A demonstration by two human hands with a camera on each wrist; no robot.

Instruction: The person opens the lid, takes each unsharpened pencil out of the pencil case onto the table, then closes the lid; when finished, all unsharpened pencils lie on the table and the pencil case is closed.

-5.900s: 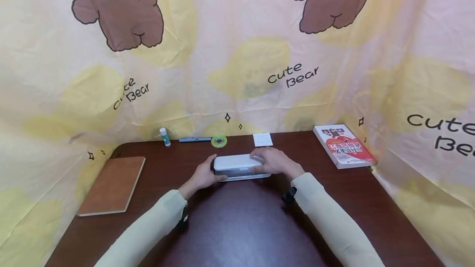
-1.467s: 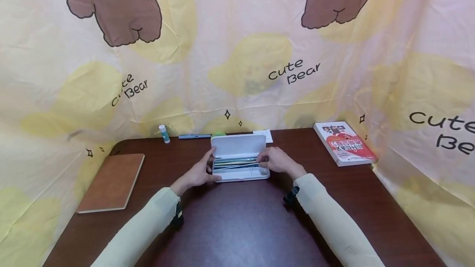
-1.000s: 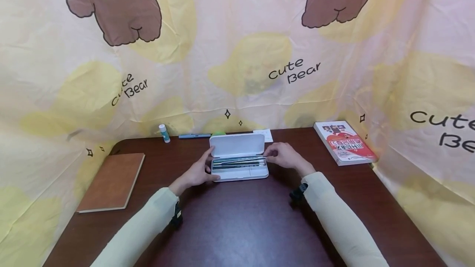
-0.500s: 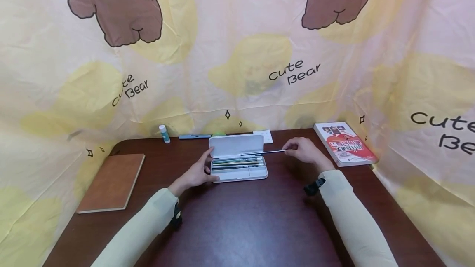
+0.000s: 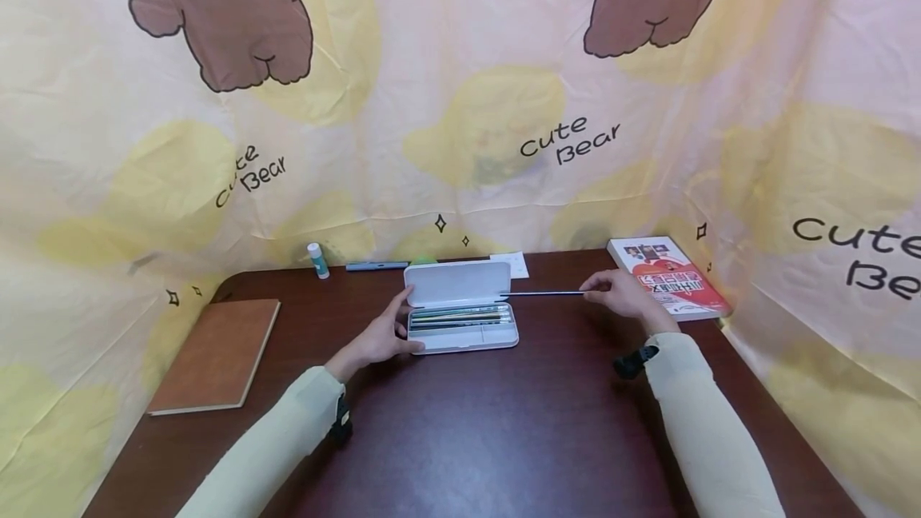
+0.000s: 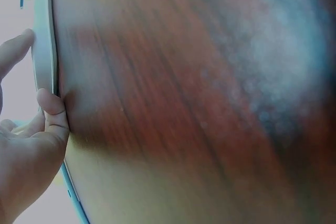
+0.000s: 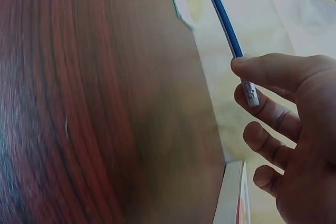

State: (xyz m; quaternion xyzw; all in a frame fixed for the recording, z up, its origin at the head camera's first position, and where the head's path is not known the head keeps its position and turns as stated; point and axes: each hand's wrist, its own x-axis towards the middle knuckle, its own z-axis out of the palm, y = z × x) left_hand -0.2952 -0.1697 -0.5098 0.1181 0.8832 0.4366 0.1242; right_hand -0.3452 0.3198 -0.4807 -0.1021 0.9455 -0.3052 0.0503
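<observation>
The right hand [image 5: 619,294] holds a blue pencil [image 7: 226,22] by its eraser end, beside an open white pencil case [image 5: 498,336].

The pencil is over the table [image 5: 460,422], right of centre in the head view, and its long axis goes almost level; the eraser end is on the right, pinched between thumb and fingers, and the other end points left, toward the raised lid [image 5: 459,284]. If this end touches the lid, I cannot tell. The left hand [image 5: 374,340] grips the case's left end, with the thumb at its near corner. Other pencils [image 5: 460,316] lie lengthwise in the far compartment.
</observation>
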